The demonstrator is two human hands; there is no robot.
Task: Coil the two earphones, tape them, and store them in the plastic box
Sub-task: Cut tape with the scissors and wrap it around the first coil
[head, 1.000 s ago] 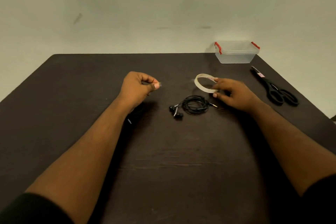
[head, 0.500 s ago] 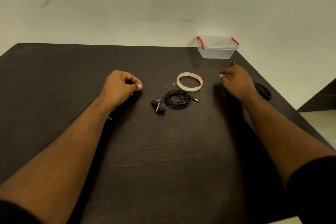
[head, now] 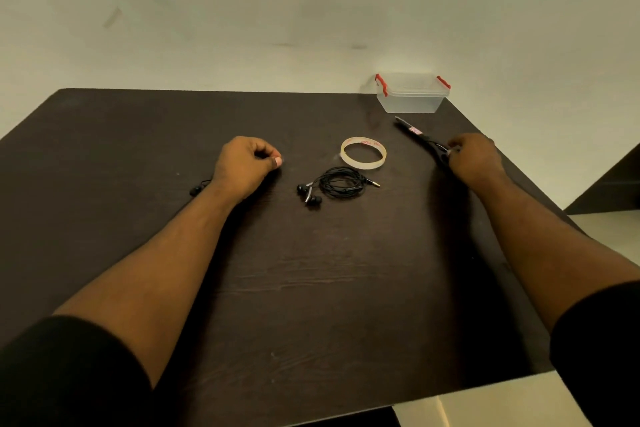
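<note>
A dark surface [head: 311,288] is being viewed from above, with both forearms being extended over it. The left hand [head: 244,163] is being held at centre left, fingers curled in, with thumb and forefinger being pinched together; a small pale piece appears to be held at the fingertips [head: 277,161], though what it is cannot be told. The right hand [head: 474,158] is being rested at the right, its grip being closed round the handles of the scissors [head: 420,139], whose blades are being pointed toward the far left. A coiled earphone [head: 337,184] is lying between the two hands, its buds to the near left and its plug to the right, and is being touched by neither hand. Whether tape is on it cannot be told. The second earphone [head: 197,189] is being mostly hidden behind the left wrist, with only a bud and a short piece of cord being shown. The tape roll [head: 363,152] is lying flat just beyond the coiled earphone. The box [head: 410,94], clear with red clasps, is standing at the far right edge, lid on, well apart from both earphones.
</note>
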